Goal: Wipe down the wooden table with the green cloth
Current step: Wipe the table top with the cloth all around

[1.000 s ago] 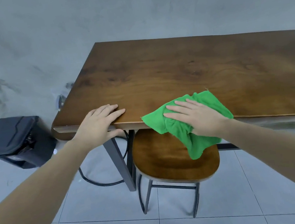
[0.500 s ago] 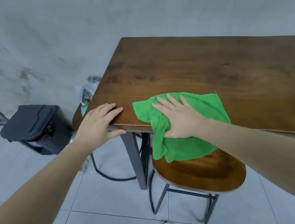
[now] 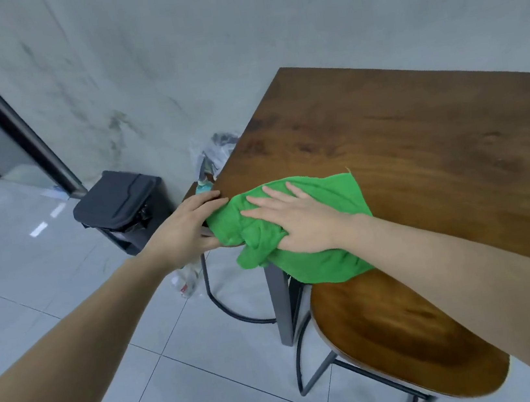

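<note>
The dark wooden table (image 3: 417, 131) stands against a grey wall. A green cloth (image 3: 330, 191) lies over the table's near left corner, part of it hanging below the edge. My right hand (image 3: 297, 220) presses flat on the cloth with straight fingers. My left hand (image 3: 189, 228) rests on the table's corner edge, fingers on top and thumb underneath, touching the cloth's left end.
A wooden stool (image 3: 401, 335) with black metal legs stands under the table's near edge. A second stool is partly hidden at the table's left end. A black bin (image 3: 121, 207) sits by the wall. A plastic bottle (image 3: 186, 280) lies on the tiled floor.
My right hand has slid the cloth left to the table's corner, where it now meets my left hand. The view has swung left.
</note>
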Motion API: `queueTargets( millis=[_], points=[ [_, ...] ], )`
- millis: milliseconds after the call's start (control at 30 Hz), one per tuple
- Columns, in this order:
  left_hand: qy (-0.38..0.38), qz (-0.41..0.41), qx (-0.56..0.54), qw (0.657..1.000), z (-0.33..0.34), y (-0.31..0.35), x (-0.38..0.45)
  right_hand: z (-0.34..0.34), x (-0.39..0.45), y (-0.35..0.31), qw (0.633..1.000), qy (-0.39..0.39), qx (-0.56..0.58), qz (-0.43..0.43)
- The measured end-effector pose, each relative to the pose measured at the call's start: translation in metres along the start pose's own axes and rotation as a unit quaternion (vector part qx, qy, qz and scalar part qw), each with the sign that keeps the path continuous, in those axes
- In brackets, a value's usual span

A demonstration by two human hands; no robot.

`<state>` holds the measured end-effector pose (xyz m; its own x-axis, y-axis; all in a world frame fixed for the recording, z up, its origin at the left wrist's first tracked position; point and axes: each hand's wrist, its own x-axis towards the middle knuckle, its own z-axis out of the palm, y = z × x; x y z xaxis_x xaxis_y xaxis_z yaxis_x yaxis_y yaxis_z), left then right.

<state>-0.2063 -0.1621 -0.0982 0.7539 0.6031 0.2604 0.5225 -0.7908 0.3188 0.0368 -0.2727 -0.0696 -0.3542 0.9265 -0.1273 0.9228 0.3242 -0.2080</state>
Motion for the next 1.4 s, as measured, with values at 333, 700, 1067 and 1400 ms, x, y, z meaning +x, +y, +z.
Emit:
queueTargets(
  millis=[333, 700, 1067, 1400],
  points=[
    [-0.009, -0.024, -0.093, 0.995, -0.015, -0.036, -0.009, 0.007, 0.002, -0.021, 0.997, -0.010, -0.075, -0.001],
    [0.028, -0.110, -0.184, 0.976, -0.046, -0.122, -0.049, 0.001, 0.130, -0.072, 0.995, 0.024, -0.101, -0.003],
    [0.008, -0.055, -0.243, 0.968, -0.039, -0.118, -0.022, -0.026, 0.147, -0.022, 0.977, 0.021, -0.066, 0.200],
    [-0.030, -0.054, -0.268, 0.961, -0.014, -0.116, 0.027, -0.026, 0.151, 0.011, 0.995, 0.000, -0.068, -0.072]
  ],
)
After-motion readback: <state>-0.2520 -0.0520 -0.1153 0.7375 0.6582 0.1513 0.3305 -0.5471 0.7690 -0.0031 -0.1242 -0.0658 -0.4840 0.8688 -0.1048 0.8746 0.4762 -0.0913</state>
